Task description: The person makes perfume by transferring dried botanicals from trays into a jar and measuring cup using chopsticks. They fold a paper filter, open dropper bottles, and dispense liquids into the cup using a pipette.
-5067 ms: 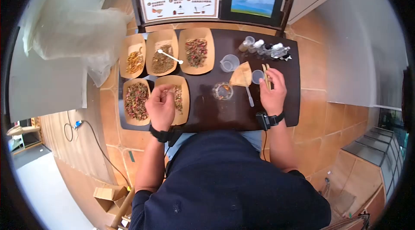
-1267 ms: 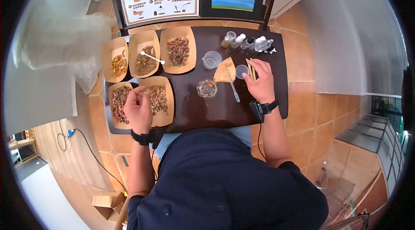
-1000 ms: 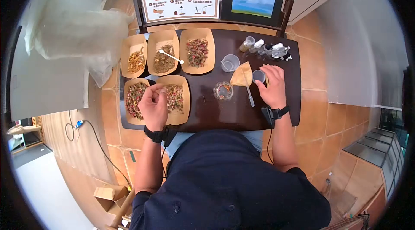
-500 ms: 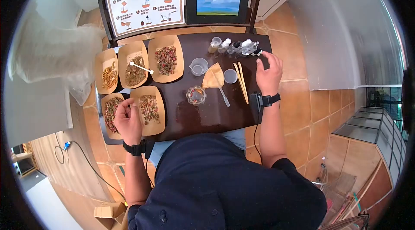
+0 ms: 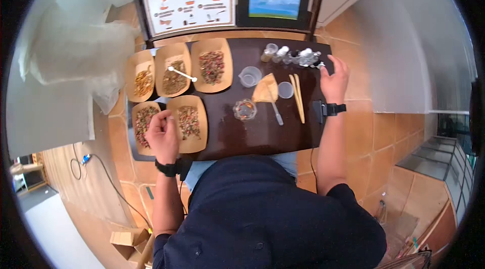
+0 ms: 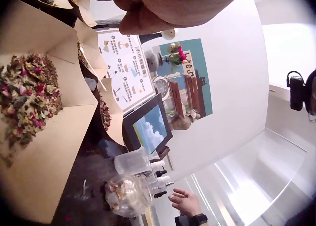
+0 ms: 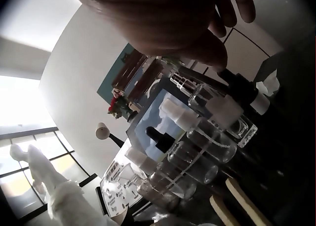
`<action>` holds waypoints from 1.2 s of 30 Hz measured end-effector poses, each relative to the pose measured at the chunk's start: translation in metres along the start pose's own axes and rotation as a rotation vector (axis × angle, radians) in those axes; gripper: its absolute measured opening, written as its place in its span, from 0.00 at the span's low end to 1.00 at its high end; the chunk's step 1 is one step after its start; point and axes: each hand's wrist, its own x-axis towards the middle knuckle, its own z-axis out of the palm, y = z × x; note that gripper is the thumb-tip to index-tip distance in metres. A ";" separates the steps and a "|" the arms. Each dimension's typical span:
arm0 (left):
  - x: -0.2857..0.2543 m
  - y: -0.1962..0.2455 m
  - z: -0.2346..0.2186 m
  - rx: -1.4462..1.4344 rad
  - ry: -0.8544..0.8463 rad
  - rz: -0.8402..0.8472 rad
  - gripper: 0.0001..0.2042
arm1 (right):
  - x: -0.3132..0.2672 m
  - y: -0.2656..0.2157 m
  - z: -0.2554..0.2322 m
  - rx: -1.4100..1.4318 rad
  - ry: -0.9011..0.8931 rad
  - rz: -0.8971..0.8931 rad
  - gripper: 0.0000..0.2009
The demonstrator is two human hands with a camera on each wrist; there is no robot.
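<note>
My left hand [image 5: 162, 137] hovers with loosely bent fingers beside the two near paper trays, [image 5: 194, 142] which hold dried flower mix; nothing shows in its grasp. At the table's right end, my right hand [image 5: 335, 83] is beside the row of small bottles [image 5: 293, 56], fingers spread loosely. In the right wrist view, its thumb overlaps the black cap [image 7: 239, 85] of one bottle. Bamboo tongs [image 5: 298, 99] lie on the table, below that row. To their left are a small clear cup [image 5: 285, 90], a folded tan cloth [image 5: 263, 88] and a plastic pipette [image 5: 278, 113].
A glass jar [image 5: 245, 110] with petals inside stands mid-table, near a clear measuring cup [image 5: 250, 77]. Three more paper trays of dried plants line the far left, one with a white spoon [image 5: 182, 74] across it. An instruction sheet [image 5: 189, 1] leans behind the table.
My right hand has let go of the bamboo tongs, leaving them on the table, and has moved right and away from me to the bottles. The left hand stays over the near trays.
</note>
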 end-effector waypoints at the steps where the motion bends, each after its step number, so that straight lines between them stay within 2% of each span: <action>1: 0.000 0.003 0.000 0.023 -0.004 -0.001 0.06 | -0.002 0.001 0.002 -0.011 0.004 -0.013 0.23; 4: 0.000 0.008 -0.004 0.016 -0.011 -0.025 0.06 | -0.011 -0.001 0.007 -0.051 0.002 -0.030 0.22; 7: -0.002 0.013 0.005 -0.014 -0.028 -0.074 0.07 | -0.026 -0.012 0.005 0.045 -0.076 0.214 0.14; 10: -0.003 0.012 0.006 -0.031 -0.017 -0.049 0.06 | -0.046 -0.024 0.003 0.048 -0.122 0.115 0.15; 11: -0.003 0.010 0.008 -0.031 -0.019 -0.049 0.06 | -0.050 -0.034 -0.002 0.076 -0.201 0.129 0.17; 14: -0.004 0.011 0.015 -0.074 -0.072 -0.077 0.07 | -0.061 -0.058 -0.007 0.198 -0.310 -0.118 0.26; 15: -0.004 0.020 0.019 -0.065 -0.130 -0.014 0.08 | -0.062 -0.067 -0.010 0.189 -0.355 -0.201 0.29; 16: -0.006 0.027 0.025 -0.058 -0.188 0.048 0.09 | -0.065 -0.070 -0.009 0.187 -0.415 -0.194 0.33; 20: -0.007 0.062 0.052 0.069 -0.411 0.320 0.19 | -0.070 -0.075 -0.002 0.068 -0.532 -0.224 0.35; 22: -0.008 0.064 0.069 0.100 -0.490 0.413 0.24 | -0.070 -0.075 0.001 0.071 -0.534 -0.248 0.35; 25: -0.009 0.068 0.086 0.083 -0.612 0.384 0.29 | -0.069 -0.069 0.002 0.110 -0.480 -0.279 0.34; 31: -0.011 0.058 0.106 0.066 -0.663 0.412 0.34 | -0.060 -0.083 -0.018 0.189 -0.309 -0.208 0.34; 33: -0.013 0.056 0.110 0.084 -0.687 0.403 0.36 | -0.059 -0.102 -0.031 0.326 -0.440 -0.019 0.35; 35: -0.012 0.057 0.113 0.103 -0.708 0.416 0.36 | -0.061 -0.117 -0.035 0.418 -0.476 -0.035 0.34; 36: -0.013 0.056 0.115 0.100 -0.703 0.416 0.35 | -0.065 -0.120 -0.032 0.438 -0.479 -0.117 0.33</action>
